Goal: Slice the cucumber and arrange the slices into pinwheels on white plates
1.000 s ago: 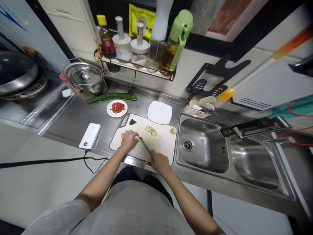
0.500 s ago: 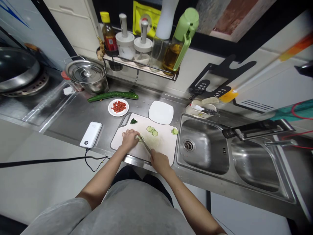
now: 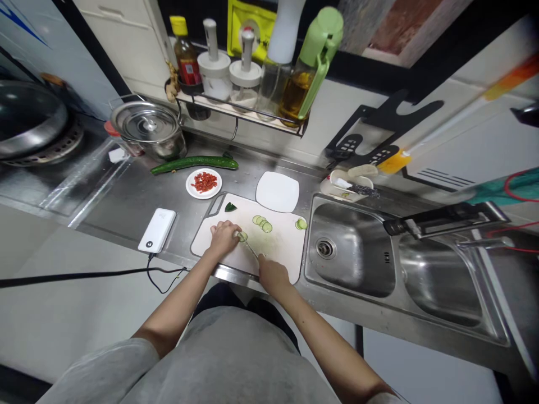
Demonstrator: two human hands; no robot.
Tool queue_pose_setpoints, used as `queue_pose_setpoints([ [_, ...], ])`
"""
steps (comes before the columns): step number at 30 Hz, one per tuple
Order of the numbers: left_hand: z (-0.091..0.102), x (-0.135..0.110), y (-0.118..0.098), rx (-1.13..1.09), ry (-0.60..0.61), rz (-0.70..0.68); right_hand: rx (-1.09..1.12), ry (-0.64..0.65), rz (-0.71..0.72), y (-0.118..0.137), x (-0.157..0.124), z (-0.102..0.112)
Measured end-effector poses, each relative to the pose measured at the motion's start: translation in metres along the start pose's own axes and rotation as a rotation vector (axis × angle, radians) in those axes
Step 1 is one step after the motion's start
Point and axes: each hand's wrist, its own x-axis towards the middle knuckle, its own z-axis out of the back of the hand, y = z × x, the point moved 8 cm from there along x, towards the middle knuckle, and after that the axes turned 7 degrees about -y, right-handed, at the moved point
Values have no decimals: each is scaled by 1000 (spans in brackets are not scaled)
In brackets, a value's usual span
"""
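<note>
On the pale cutting board (image 3: pixel 278 264), my left hand (image 3: pixel 224 240) is closed over a piece of cucumber (image 3: pixel 242 237), whose cut end shows at the fingertips. My right hand (image 3: pixel 273 276) grips a knife (image 3: pixel 252 250) by its handle, which the fingers mostly hide. The blade points up and left to the cucumber piece at the left fingertips. Several overlapping cucumber slices (image 3: pixel 262 223) lie further up the board. More slices (image 3: pixel 301 224) rest at its right edge, and a dark green cucumber end (image 3: pixel 230 207) sits near the board's handle slot.
Behind the board are a square white plate (image 3: pixel 277 192), a small plate (image 3: pixel 190 189) of chopped red pieces and a whole cucumber (image 3: pixel 195 163). A white power bank (image 3: pixel 156 230) with a cable lies left. The double sink (image 3: pixel 353 247) is right; a condiment shelf (image 3: pixel 240 115) hangs above.
The knife blade has turned and now shows as a thin edge beside the cucumber piece, whose cut face is more visible. Both hands stay nearly in place.
</note>
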Motion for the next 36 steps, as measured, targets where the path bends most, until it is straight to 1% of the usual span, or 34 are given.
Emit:
queue_pose_setpoints([
  [5,0,2,0,16,2,-9,-6,29,9,1,2,0],
  [10,0,4,-2,41,11,-33,-7,-13,16,-3,-1,-1],
  [14,2,5,-4,56,12,-42,-10,-12,16,-6,-7,-3],
  [20,4,5,-8,85,21,-52,0,55,-11,-16,-17,-11],
  [22,4,5,-9,92,19,-47,11,60,-13,-19,-21,-13],
  [29,-2,1,-18,106,31,-25,64,103,-11,-29,-40,-21],
  [33,-4,0,-25,81,54,-22,94,94,-17,-31,-44,-25],
  [36,0,-4,-28,52,58,-11,100,90,-28,-33,-44,-28],
])
